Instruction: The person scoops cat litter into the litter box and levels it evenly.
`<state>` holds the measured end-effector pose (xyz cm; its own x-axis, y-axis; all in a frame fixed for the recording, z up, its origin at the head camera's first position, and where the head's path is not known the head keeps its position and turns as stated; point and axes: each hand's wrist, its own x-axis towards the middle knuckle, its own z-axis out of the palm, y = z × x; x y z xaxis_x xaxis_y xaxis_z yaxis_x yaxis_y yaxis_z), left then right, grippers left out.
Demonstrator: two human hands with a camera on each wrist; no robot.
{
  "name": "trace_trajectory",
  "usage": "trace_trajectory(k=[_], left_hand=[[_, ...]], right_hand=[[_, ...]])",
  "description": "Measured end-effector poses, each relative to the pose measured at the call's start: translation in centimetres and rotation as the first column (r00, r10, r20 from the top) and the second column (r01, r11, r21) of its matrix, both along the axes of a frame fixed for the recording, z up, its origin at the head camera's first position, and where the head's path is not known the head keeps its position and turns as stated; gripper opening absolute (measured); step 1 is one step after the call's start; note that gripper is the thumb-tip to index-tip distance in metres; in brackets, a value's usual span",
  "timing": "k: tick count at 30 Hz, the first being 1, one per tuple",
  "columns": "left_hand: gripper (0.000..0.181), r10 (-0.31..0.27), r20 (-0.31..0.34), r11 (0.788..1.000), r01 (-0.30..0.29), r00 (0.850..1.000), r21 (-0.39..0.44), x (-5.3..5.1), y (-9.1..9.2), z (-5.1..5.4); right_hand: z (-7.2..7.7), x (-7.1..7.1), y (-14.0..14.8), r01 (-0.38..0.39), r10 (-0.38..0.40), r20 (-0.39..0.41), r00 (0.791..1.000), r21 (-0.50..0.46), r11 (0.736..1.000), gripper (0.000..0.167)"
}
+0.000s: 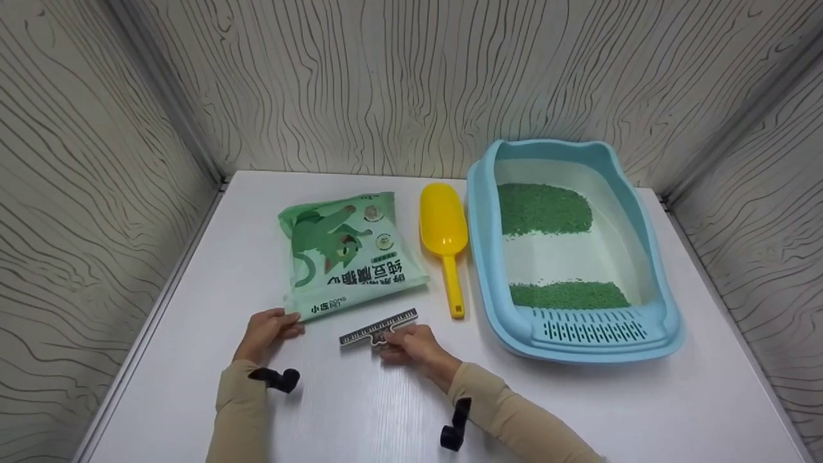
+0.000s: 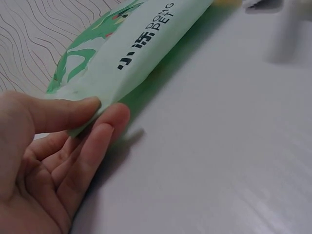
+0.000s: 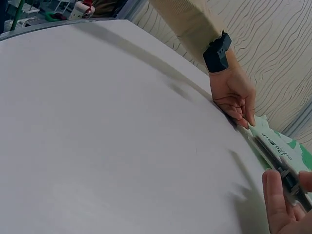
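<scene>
A green and white bag of cat litter [image 1: 357,283] with a cat picture lies flat on the white table. My left hand [image 1: 262,333] pinches its near left corner between thumb and fingers; the left wrist view shows the thumb [image 2: 73,113] on top of the bag's edge. In my right hand [image 1: 419,350] is a bag clip [image 1: 378,327] with a piano-key pattern, gripped by its middle part. The clip is held just in front of the bag's near edge, apart from it in the head view.
A yellow scoop [image 1: 443,222] lies right of the bag. Beside it stands a light blue litter box [image 1: 487,257] with two patches of green litter [image 1: 546,209] inside. Patterned panels [image 1: 360,90] enclose the table at the back and sides.
</scene>
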<state>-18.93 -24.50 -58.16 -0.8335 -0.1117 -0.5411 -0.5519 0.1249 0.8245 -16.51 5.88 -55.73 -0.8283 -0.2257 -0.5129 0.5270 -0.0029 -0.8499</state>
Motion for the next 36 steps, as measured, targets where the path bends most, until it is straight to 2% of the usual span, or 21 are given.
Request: trace_trajectory(k=[5, 7, 12, 14, 20, 24, 32, 36], left_hand=[[0.065, 0.001, 0.002, 1.000, -0.001, 1.000, 0.002, 0.1, 0.1, 0.1], [0.057, 0.017, -0.011, 0.999, -0.017, 1.000, 0.035, 0.2, 0.2, 0.1], [0.041, 0.050, -0.033, 0.994, -0.047, 0.998, 0.102, 0.2, 0.3, -0.1], [0.044, 0.042, -0.029, 0.996, -0.039, 0.999, 0.086, 0.1, 0.2, -0.1], [0.048, 0.019, -0.019, 0.999, -0.019, 1.000, 0.028, 0.0, -0.1, -0.2], [0.052, 0.008, -0.012, 1.000, -0.007, 1.000, 0.017, -0.1, -0.1, -0.2], [0.067, 0.033, 0.003, 0.998, -0.033, 0.999, 0.058, -0.1, -0.1, -0.2], [0.066, 0.022, 0.005, 0.999, -0.022, 1.000, 0.024, -0.2, -0.1, -0.2]], right_hand=[[-0.1, -0.8, -0.5, 0.016, -0.016, 0.002, 1.000, -0.002, 1.000, 0.021], [0.3, -0.9, -0.6, 0.009, -0.009, -0.007, 1.000, -0.002, 1.000, 0.022], [-0.3, -1.3, -0.8, 0.017, -0.017, 0.000, 1.000, -0.006, 1.000, 0.023], [-1.1, -1.7, -1.0, 0.036, -0.036, 0.018, 0.999, -0.005, 0.999, 0.021], [-1.5, -2.2, -1.9, 0.111, -0.107, 0.057, 0.993, -0.072, 0.991, 0.011], [-1.6, -2.5, -2.6, 0.143, -0.135, 0.072, 0.988, -0.114, 0.983, 0.010], [-1.8, -3.7, -3.1, 0.186, -0.175, 0.082, 0.981, -0.155, 0.970, 0.008], [-2.1, -4.2, -3.1, 0.196, -0.181, 0.097, 0.979, -0.178, 0.964, 0.010]])
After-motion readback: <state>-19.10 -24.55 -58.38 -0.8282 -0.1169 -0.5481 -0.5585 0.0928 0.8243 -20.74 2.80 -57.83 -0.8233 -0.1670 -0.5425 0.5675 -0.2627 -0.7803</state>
